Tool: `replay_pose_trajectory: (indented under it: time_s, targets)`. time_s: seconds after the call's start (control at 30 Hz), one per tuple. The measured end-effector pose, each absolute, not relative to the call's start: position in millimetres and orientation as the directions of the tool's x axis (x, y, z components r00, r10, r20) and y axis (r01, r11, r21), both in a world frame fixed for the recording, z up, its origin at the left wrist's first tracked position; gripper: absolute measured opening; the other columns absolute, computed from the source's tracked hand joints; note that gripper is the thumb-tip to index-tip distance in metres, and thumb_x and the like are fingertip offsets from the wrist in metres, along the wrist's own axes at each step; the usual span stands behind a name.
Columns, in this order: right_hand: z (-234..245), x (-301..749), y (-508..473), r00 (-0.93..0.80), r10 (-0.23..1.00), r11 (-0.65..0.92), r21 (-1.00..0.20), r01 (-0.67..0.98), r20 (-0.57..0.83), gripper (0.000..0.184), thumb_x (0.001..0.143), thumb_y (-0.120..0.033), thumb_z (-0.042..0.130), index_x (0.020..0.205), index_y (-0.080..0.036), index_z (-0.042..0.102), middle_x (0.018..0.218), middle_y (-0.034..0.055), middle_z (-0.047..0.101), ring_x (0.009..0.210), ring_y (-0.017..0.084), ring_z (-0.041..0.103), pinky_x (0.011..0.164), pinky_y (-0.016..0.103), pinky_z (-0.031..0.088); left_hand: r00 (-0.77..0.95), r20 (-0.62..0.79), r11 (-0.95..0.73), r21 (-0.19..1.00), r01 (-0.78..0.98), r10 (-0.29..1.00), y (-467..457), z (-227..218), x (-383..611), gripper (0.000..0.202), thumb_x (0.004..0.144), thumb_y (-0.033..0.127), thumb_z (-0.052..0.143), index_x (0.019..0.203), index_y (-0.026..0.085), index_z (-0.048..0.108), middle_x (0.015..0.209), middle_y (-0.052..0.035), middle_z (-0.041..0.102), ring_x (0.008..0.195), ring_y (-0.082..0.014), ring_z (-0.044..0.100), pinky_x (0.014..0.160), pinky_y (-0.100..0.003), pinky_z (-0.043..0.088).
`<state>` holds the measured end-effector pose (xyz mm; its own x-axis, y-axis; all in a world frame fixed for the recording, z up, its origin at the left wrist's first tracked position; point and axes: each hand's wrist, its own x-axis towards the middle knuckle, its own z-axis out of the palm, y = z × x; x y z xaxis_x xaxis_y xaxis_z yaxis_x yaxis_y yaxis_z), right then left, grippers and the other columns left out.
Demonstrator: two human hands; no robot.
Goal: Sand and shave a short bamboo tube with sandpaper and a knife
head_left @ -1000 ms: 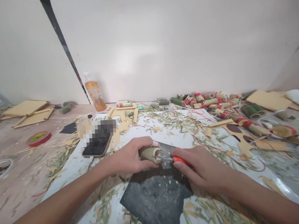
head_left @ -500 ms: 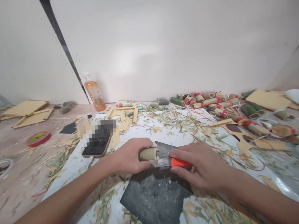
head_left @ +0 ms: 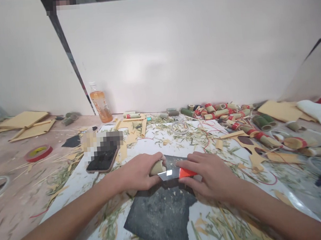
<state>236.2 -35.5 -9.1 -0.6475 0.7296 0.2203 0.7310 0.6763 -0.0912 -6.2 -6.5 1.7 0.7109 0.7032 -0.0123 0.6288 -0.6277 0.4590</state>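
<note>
In the middle of the head view, my left hand (head_left: 142, 171) is closed round a short hollow piece of bamboo (head_left: 157, 167), its open end facing right. My right hand (head_left: 207, 171) grips the orange handle of a utility knife (head_left: 186, 172). The knife's shiny blade points left, and its tip lies close to the near edge of the bamboo's open end; I cannot tell whether they touch. Beneath both hands lies a dark, dusty sheet (head_left: 158, 214) with small crumbs on it.
Bamboo shavings litter the white board (head_left: 148, 145). A phone (head_left: 104, 156) lies left of my hands, with a drink bottle (head_left: 101, 105) behind it. Red tape (head_left: 39, 153) sits far left. Several red-banded bamboo pieces (head_left: 222, 112) are heaped at back right. A white panel (head_left: 172, 50) stands behind.
The knife blade has swung and now shows its flat side beside the bamboo's end. The bamboo's open end is turned more toward me. The view has tilted up slightly.
</note>
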Motion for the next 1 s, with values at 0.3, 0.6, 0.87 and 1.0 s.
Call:
replay_pose_trajectory:
  time_s: [0.3, 0.6, 0.87, 1.0]
  targets:
    - [-4.2, 240.3, -4.4, -0.686, 0.674, 0.709, 0.023, 0.705, 0.274, 0.037, 0.094, -0.047, 0.041, 0.106, -0.02, 0.063, 0.077, 0.0038, 0.063, 0.07, 0.017, 0.053, 0.06, 0.029, 0.027, 0.687, 0.044, -0.592, 0.551, 0.589, 0.725, 13.8, 7.9, -9.0, 0.027, 0.085, 0.036, 0.055, 0.105, 0.019, 0.051, 0.097, -0.0028, 0.059, 0.086, -0.0198, 0.055, 0.074, -0.029, 0.04]
    - [-14.3, 238.6, -0.3, -0.701, 0.676, 0.699, 0.102, 0.708, 0.229, 0.037, 0.096, -0.049, 0.035, 0.1, -0.021, 0.059, 0.077, 0.003, 0.062, 0.066, 0.016, 0.052, 0.057, 0.028, 0.023, 0.66, 0.051, -0.612, 0.432, 0.662, 0.75, 23.0, 2.0, 2.5, 0.042, 0.072, 0.053, 0.066, 0.096, 0.02, 0.056, 0.088, -0.0028, 0.063, 0.079, -0.0221, 0.058, 0.067, -0.029, 0.039]
    - [-10.9, 237.0, -15.4, -0.643, 0.742, 0.655, -0.001, 0.756, 0.192, 0.032, 0.096, -0.046, 0.037, 0.093, -0.021, 0.057, 0.077, 0.0025, 0.064, 0.07, 0.017, 0.055, 0.059, 0.029, 0.025, 0.594, 0.076, -0.576, 0.369, 0.729, 0.801, 16.4, -9.9, 9.1, 0.054, 0.068, 0.068, 0.062, 0.093, 0.02, 0.061, 0.08, -0.0043, 0.066, 0.074, -0.0239, 0.059, 0.069, -0.031, 0.039]
    - [-11.9, 236.3, -21.8, -0.625, 0.759, 0.642, -0.045, 0.766, 0.18, 0.031, 0.095, -0.046, 0.039, 0.092, -0.022, 0.057, 0.079, 0.0024, 0.064, 0.071, 0.018, 0.056, 0.06, 0.029, 0.027, 0.593, 0.098, -0.59, 0.316, 0.743, 0.799, 11.1, -9.2, 10.2, 0.044, 0.072, 0.062, 0.059, 0.087, 0.021, 0.061, 0.071, -0.0027, 0.064, 0.07, -0.0226, 0.058, 0.066, -0.03, 0.036]
